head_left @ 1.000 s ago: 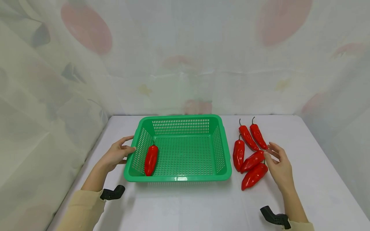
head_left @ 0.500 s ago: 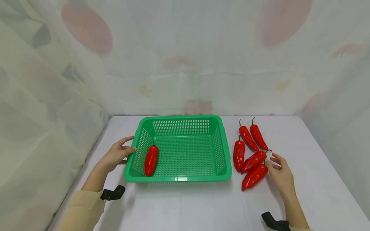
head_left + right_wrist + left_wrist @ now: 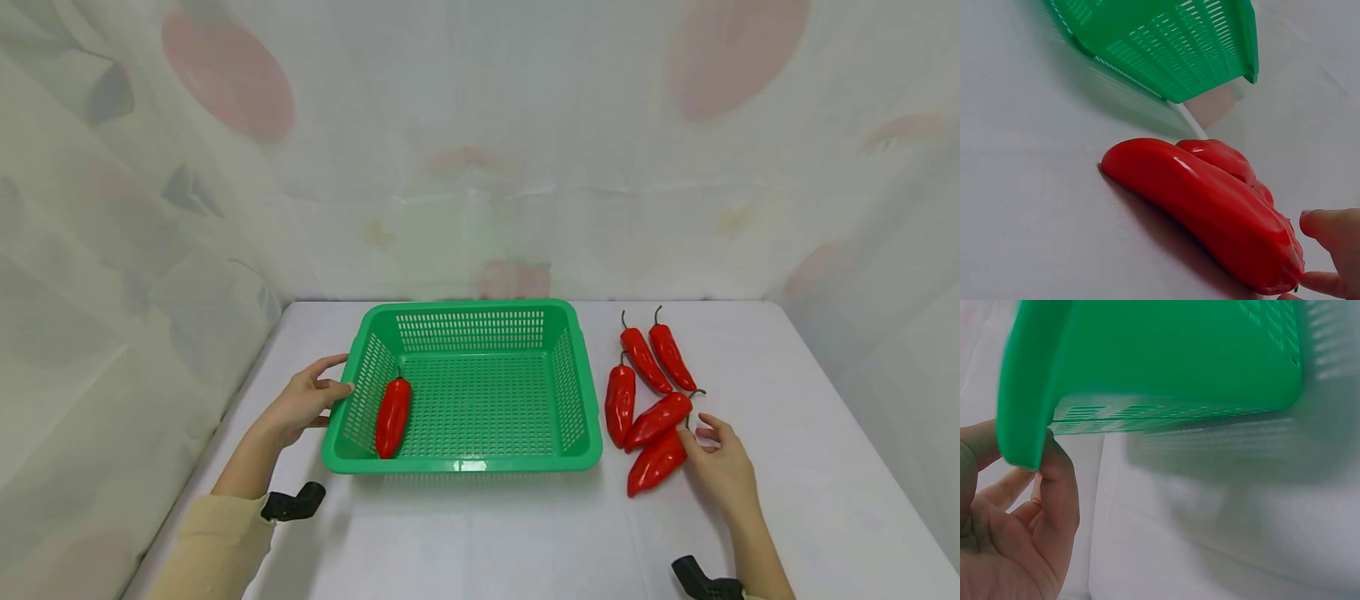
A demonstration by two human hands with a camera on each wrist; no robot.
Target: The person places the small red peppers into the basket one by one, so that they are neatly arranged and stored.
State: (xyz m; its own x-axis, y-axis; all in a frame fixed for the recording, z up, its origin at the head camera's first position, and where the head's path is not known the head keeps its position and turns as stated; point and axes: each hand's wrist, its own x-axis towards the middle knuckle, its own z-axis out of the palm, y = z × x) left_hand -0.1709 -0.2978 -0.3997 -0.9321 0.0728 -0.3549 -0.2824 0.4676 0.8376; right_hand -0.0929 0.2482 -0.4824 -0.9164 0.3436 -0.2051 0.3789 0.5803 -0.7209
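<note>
A green plastic basket stands mid-table with one red chili pepper lying along its left side. My left hand grips its left rim, thumb on top; in the left wrist view, fingers curl beneath the rim. Right of the basket, several red chili peppers lie bunched together. My right hand is at the stem end of the nearest pepper. In the right wrist view, its thumb stands apart above that pepper, and a fingertip is by the stem end, contact uncertain.
Against the nearest pepper lies another pepper. One upright pepper is close to the basket's right wall, and two more, a left one and a right one, lie behind. Patterned cloth hangs behind the white table.
My right hand has moved nearer to me, from the tip of the back right pepper to the nearest pepper's stem end. The left hand and basket have stayed in place.
</note>
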